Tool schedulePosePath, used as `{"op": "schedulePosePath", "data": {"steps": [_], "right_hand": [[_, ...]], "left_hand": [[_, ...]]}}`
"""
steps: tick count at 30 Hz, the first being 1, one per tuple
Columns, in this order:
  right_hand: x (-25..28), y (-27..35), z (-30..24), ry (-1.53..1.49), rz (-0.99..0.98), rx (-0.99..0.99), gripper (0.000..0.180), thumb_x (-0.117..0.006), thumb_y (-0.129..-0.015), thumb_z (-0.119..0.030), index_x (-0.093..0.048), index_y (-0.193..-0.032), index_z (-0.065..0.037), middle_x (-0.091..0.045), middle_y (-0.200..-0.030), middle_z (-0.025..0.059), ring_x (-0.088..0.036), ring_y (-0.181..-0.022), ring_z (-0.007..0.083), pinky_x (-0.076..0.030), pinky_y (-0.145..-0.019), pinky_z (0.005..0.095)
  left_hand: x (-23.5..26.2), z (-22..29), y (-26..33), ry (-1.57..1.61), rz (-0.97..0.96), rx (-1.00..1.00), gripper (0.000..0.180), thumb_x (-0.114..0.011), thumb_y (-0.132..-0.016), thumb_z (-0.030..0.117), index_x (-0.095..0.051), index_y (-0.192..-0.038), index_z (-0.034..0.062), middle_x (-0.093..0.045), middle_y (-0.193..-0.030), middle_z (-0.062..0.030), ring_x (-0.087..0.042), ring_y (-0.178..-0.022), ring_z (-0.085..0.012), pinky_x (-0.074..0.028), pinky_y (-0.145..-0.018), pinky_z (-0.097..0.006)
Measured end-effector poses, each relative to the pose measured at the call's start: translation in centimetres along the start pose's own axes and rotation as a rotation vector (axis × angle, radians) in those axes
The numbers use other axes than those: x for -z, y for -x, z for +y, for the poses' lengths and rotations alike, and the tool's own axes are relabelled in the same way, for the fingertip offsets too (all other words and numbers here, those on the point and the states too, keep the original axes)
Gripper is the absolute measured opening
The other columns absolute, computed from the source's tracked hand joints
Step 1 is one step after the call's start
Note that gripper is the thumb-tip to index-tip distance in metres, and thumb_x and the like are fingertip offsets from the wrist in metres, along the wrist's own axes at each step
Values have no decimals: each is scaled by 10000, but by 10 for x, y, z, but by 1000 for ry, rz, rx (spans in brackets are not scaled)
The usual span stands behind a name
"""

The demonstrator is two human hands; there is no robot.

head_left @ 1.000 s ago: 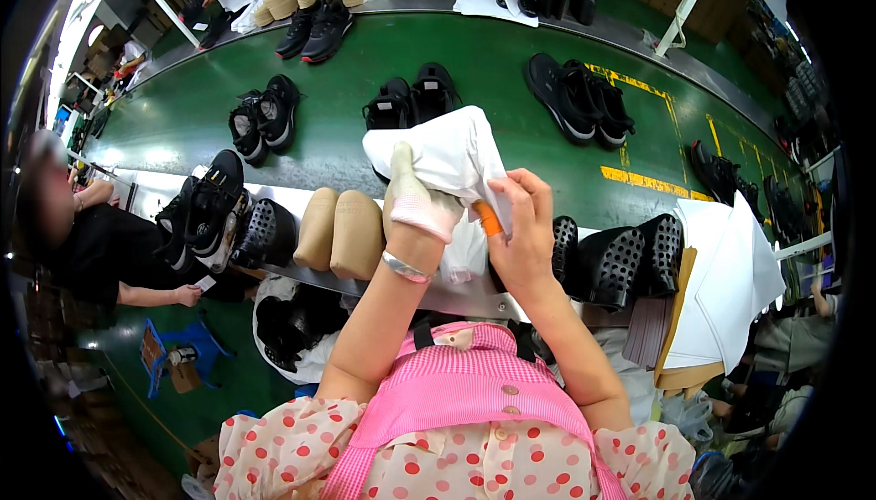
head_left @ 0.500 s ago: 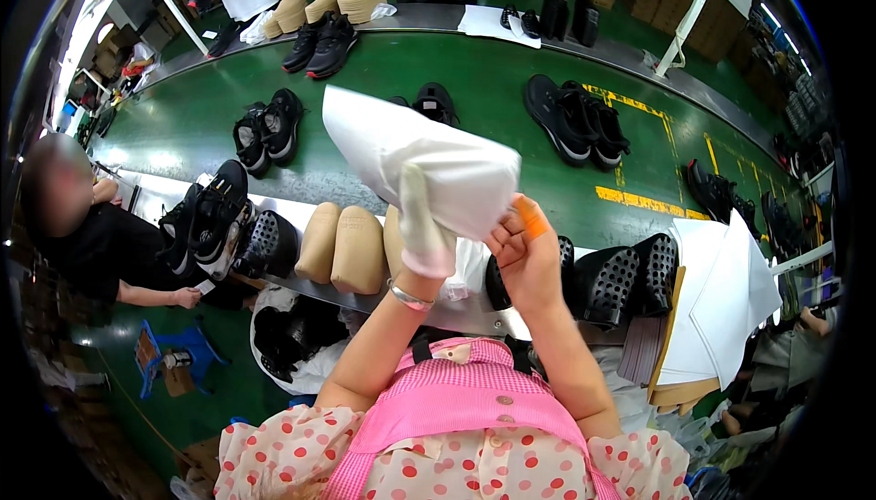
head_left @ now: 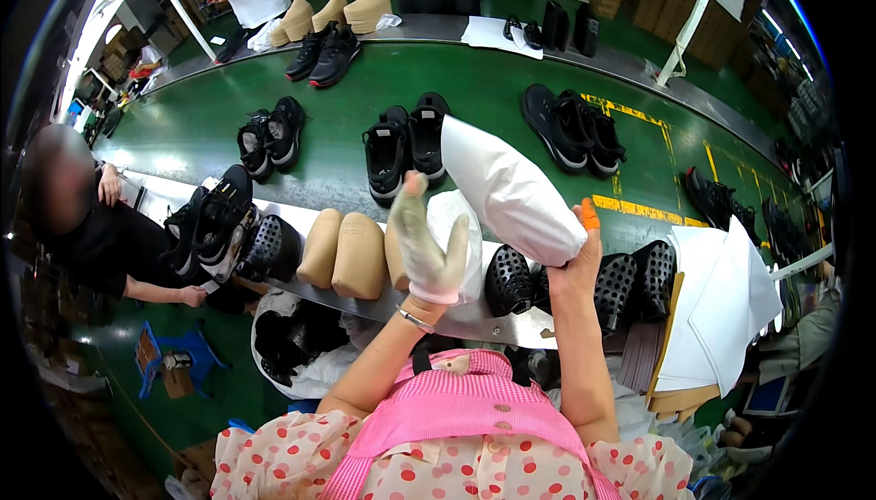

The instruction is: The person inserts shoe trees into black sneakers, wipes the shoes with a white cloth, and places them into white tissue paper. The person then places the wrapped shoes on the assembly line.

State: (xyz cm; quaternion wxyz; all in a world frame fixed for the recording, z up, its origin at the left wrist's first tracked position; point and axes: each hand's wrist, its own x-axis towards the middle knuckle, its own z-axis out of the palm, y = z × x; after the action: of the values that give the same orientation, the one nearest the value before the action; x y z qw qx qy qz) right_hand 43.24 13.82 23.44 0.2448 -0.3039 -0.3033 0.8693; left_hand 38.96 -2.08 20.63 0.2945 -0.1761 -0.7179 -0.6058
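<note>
My right hand (head_left: 575, 272), an orange wrap on one finger, grips the lower end of a white paper bundle (head_left: 516, 194) shaped like a rounded cone. The paper is tilted, its far end up and to the left; what is inside is hidden. My left hand (head_left: 427, 249) wears a pale glove with a bare fingertip showing and is raised open, fingers apart. Behind it stands another white wrapped thing (head_left: 464, 235), partly covered. Just beyond the left hand, a pair of black sneakers (head_left: 406, 144) rests on the green belt.
Beige foot-shaped forms (head_left: 359, 258) and black perforated forms (head_left: 613, 290) line the metal ledge. White paper sheets (head_left: 712, 317) lie stacked at right. More black shoes (head_left: 561, 126) stand on the belt (head_left: 347, 126). A co-worker (head_left: 100, 235) is at the left; others stand across.
The white paper bundle has swung right and turned more upright, now in my right hand alone. My left hand has let go and opened. The sneakers behind are uncovered.
</note>
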Motion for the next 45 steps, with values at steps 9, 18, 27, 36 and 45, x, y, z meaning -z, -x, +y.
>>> {"op": "schedulePosePath", "data": {"steps": [9, 18, 27, 36, 45], "right_hand": [[12, 38, 8, 375, -335, 603, 126, -582, -946, -143, -546, -916, -25, -503, -873, -19, -437, -781, 59, -361, -714, 189], [19, 51, 1, 575, -436, 727, 107, -538, -931, -118, -547, -932, -11, -553, -905, 36, -491, -802, 93, -392, -755, 213], [36, 54, 4, 510, -503, 460, 318, -521, -947, -241, -557, -1114, 28, -577, -1079, 58, -523, -933, 112, -397, -851, 241], [27, 66, 14, 266, -476, 124, 207, -604, -927, -162, -628, -837, 22, -594, -739, -30, -502, -650, 43, -388, -598, 201], [-32, 21, 60, 258, -385, 42, 174, -608, -920, -157, -647, -888, 9, -621, -794, -7, -558, -685, 73, -437, -627, 227]], "left_hand": [[0, 10, -46, -8, -29, 82, 228, -486, -955, 147, -585, -993, -55, -606, -927, -120, -574, -815, -183, -462, -736, -301], [3, 13, -47, 564, 140, 622, 419, -514, -1001, 266, -478, -618, 100, -386, -643, 107, -324, -590, 5, -250, -487, -213], [7, 18, -32, 632, 357, 874, 360, -567, -902, 383, -552, -677, 103, -521, -685, 20, -489, -629, -86, -402, -574, -260], [19, 12, -44, 827, 328, 867, 319, -602, -899, 374, -550, -703, 127, -511, -680, 39, -492, -611, -82, -407, -565, -257], [42, -70, -69, 945, 327, 820, 428, -486, -967, 453, -621, -961, 48, -608, -803, 8, -544, -774, -105, -429, -697, -242]]}}
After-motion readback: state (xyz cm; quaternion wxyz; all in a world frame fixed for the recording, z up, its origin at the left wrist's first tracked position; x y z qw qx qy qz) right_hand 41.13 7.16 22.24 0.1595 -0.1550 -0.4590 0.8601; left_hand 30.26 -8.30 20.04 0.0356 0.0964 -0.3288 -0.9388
